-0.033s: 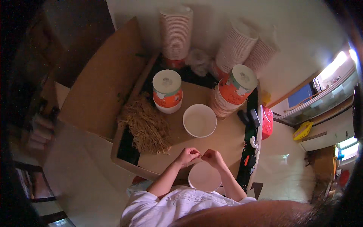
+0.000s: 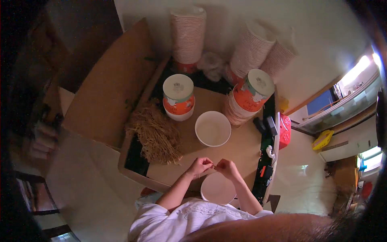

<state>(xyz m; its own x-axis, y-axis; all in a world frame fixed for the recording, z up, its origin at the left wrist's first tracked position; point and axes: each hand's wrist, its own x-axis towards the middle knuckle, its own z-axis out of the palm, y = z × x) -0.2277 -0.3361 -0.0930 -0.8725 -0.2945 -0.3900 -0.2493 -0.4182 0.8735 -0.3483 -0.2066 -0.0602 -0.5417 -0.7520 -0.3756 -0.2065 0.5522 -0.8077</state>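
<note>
left hand (image 2: 199, 166) and right hand (image 2: 226, 167) fingertips pinched together on something tiny above white lid (image 2: 217, 188)

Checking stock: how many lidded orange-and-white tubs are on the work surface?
2: one lidded tub stands left of the open white bowl, the other sits on a cup stack to its right. More may be hidden.

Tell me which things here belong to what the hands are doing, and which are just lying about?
In use:
left hand and right hand, fingertips together over something too small to make out
white lid beneath them
open white bowl
pile of dry fibres

Lying about:
tall cup stacks
lidded orange tubs
pink basket
yellow object
</note>
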